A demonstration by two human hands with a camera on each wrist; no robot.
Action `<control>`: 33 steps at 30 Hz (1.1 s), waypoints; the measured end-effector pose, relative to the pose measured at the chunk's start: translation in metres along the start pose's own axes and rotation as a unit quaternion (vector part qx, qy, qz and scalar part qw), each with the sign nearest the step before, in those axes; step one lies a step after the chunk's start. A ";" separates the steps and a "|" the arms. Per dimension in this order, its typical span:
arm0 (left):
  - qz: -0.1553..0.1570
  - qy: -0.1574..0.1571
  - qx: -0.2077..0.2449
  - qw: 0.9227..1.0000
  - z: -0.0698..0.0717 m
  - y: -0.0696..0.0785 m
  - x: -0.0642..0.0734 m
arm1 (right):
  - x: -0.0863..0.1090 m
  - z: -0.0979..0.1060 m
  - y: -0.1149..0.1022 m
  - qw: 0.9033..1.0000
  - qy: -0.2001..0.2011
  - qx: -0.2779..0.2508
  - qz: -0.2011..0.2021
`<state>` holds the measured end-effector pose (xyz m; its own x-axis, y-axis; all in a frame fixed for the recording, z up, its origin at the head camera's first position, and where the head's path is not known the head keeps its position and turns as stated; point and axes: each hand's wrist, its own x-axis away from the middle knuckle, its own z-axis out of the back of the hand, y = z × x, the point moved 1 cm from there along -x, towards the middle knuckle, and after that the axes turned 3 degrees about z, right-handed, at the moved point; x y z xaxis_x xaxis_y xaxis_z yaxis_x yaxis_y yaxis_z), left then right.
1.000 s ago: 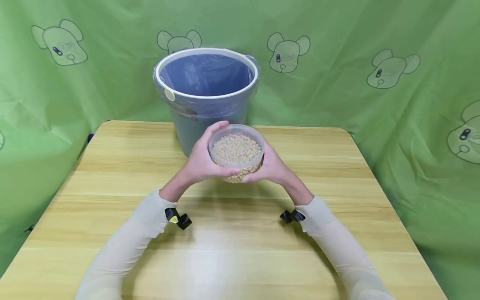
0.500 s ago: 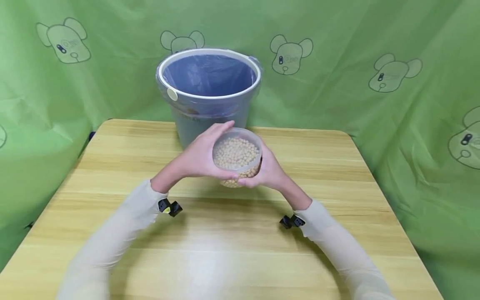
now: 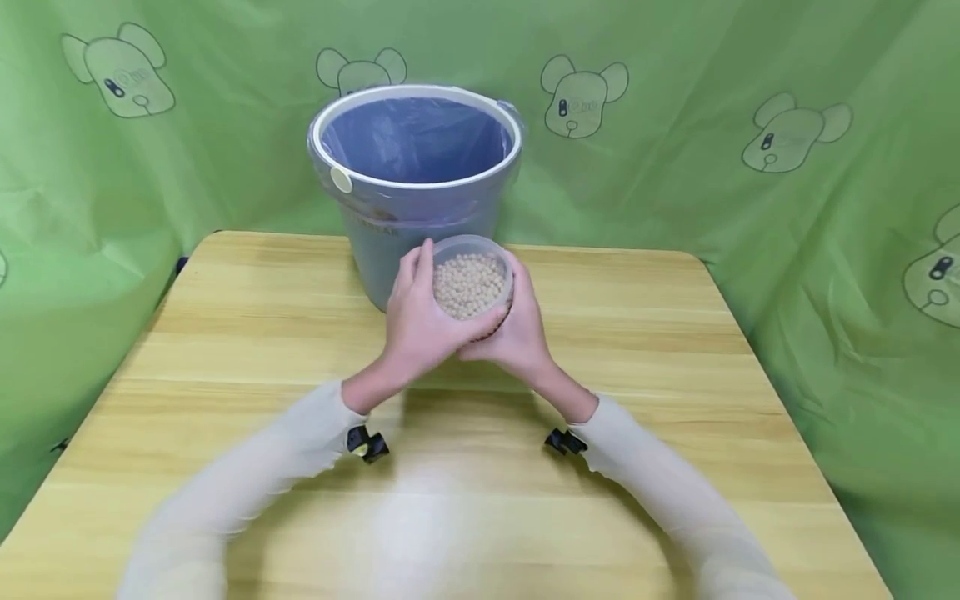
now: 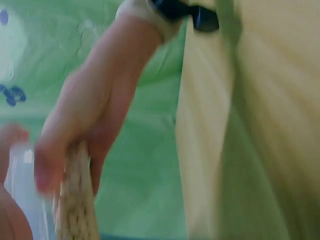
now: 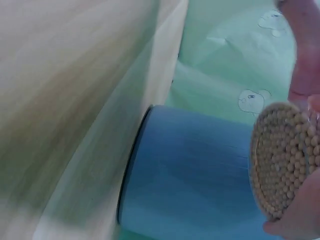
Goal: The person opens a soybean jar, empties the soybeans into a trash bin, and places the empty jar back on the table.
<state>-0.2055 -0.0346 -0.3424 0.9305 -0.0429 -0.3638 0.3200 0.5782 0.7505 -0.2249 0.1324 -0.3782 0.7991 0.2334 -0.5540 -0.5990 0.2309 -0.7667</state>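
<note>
From my end: both hands grasping. Left hand [image 3: 420, 325] wraps the round, clear plastic container [image 3: 468, 243] from 8 o'clock, its thumb across the near side; right hand [image 3: 521, 329] cups it from 4 o'clock, thumb just below the left one. Fingers behind the container mostly hidden from me.

Container is held up off the surface, mouth upward, loaded with pale, round beans [image 3: 468, 283]. Right wrist view shows beans through its clear base. Can't tell if a lid is on.

Change over the last half second: container went toward 12 o'clock, nearer the bucket, and the left hand rolled more upright, thumb now over the near rim. Net effect as I read it: shorter gap to the bucket, firm two-sided hold, no spill visible.

Big blue-grey plastic bucket [image 3: 367, 262] with white rim stands at 11 o'clock from the container, partly behind it; contact can't be judged. Clear film liner [image 3: 416, 137] folds over the rim.

Back at 7 and 5 o'clock: cream sleeves [image 3: 277, 450], black wrist cameras [image 3: 367, 444].

Surface: pale wood-grain tabletop [image 3: 637, 333], glare at 6 o'clock. Room: green cloth backdrop [image 3: 660, 200], creased, printed with outlined animal heads [image 3: 581, 108] from 10 to 2. Left wrist view is blurred.
</note>
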 end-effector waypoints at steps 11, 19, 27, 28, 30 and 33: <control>-0.110 -0.120 -0.023 0.986 0.027 -0.009 -0.013 | -0.006 0.022 0.018 0.994 -0.082 -0.073 -0.013; -0.272 -0.200 0.001 0.941 0.033 -0.018 -0.026 | 0.003 0.028 0.020 0.978 -0.175 -0.114 0.010; -0.189 -0.096 -0.054 0.976 0.019 -0.008 -0.013 | 0.002 0.026 0.018 0.988 -0.127 -0.083 -0.003; -0.168 -0.083 -0.061 0.980 0.017 -0.005 -0.010 | 0.002 0.026 0.018 0.990 -0.119 -0.077 -0.006; -0.132 -0.064 -0.076 0.986 0.014 -0.001 -0.006 | 0.002 0.025 0.017 0.992 -0.106 -0.065 -0.010; -0.120 -0.066 -0.104 0.985 0.015 0.003 -0.007 | 0.001 0.025 0.016 0.993 -0.101 -0.058 -0.007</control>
<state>-0.2083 -0.0445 -0.3297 0.8517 -0.2958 -0.4325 0.5031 0.6922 0.5174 -0.2350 0.1595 -0.3829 0.7741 0.4183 -0.4753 -0.5683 0.1281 -0.8128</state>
